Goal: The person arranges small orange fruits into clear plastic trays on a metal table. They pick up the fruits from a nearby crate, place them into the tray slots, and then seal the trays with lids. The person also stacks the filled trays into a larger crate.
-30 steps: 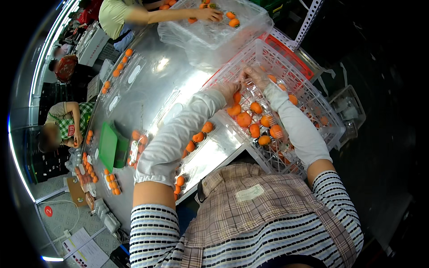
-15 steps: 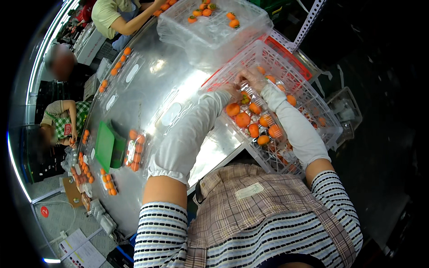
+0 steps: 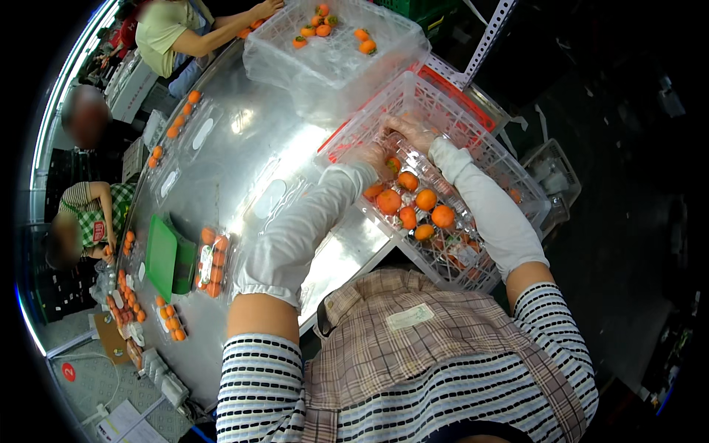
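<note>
My left hand (image 3: 373, 161) and my right hand (image 3: 410, 133), both in thin clear gloves below white sleeves, are at the upper end of a clear plastic fruit package (image 3: 432, 177), fingers curled on it. The package lies tilted in a clear lattice crate (image 3: 502, 170) among several orange persimmons (image 3: 443, 216), some of which show through or beside the plastic; which are inside is hard to tell. My fingertips are partly hidden.
A bagged crate (image 3: 269, 63) with persimmons stands beyond on the steel table (image 3: 244, 148). A green tray (image 3: 162, 258) and filled packs (image 3: 213, 262) lie left. Co-workers (image 3: 166, 37) stand along the far side. A perforated metal post (image 3: 487, 40) rises right.
The co-worker in light green has drawn a hand back from the far crate toward the persimmons at its left. My hands stay at the package, shifting slightly; the view has shifted a little.
</note>
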`<state>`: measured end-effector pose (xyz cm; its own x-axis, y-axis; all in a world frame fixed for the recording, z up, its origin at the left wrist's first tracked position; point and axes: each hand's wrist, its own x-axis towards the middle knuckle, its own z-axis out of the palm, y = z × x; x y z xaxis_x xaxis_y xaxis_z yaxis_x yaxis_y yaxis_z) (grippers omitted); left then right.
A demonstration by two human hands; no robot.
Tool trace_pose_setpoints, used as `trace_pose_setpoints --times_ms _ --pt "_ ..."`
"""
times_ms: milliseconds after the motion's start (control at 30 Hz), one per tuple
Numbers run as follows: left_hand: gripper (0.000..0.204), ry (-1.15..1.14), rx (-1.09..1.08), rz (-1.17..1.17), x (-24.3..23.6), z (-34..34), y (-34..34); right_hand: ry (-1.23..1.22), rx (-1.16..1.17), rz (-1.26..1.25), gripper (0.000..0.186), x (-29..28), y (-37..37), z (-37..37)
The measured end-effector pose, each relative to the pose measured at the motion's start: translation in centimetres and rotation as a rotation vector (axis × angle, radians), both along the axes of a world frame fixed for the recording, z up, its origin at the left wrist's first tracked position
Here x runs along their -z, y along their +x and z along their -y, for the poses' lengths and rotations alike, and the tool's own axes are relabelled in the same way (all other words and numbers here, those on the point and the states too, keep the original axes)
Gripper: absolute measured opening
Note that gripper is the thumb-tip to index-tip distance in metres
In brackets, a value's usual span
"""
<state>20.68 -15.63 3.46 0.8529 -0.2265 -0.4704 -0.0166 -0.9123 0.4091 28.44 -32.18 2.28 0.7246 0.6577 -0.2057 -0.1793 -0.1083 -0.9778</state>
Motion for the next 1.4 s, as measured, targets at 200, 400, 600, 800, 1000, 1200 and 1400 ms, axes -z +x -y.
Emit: trace_pose_setpoints --times_ms 200,400,600,800,1000,1200,1400 --pt "0.057 0.011 -0.010 0.047 0.8 0.3 -0.7 -0.069 0.040 0.138 0.043 -0.7 -0.2 -0.4" --pt "0.064 -0.195 -0.245 -0.152 3.0 -1.2 0.7 0.020 0.068 -0.059 0.039 0.2 -0.2 -0.8" --pt "0.062 -0.007 -0.084 -0.100 2.0 -0.1 0.6 0.054 0.032 -0.002 0.043 -0.2 -0.5 -0.2" --pt "0.051 -0.182 -0.292 -0.050 4.2 -0.6 1.2 0.082 0.050 -0.122 0.051 0.0 -0.7 -0.5" --pt "0.049 -0.131 -0.153 -0.115 5.4 -1.5 1.8 0.033 0.046 -0.031 0.052 -0.7 -1.1 -0.5" --pt "0.063 -0.090 -0.108 -0.244 4.2 -0.4 2.9 -0.020 -0.003 0.031 0.047 0.1 -0.5 -0.7" --pt "0.086 -0.195 -0.159 -0.126 2.2 0.3 1.6 0.114 0.072 -0.111 0.038 1.0 -0.2 -0.7"
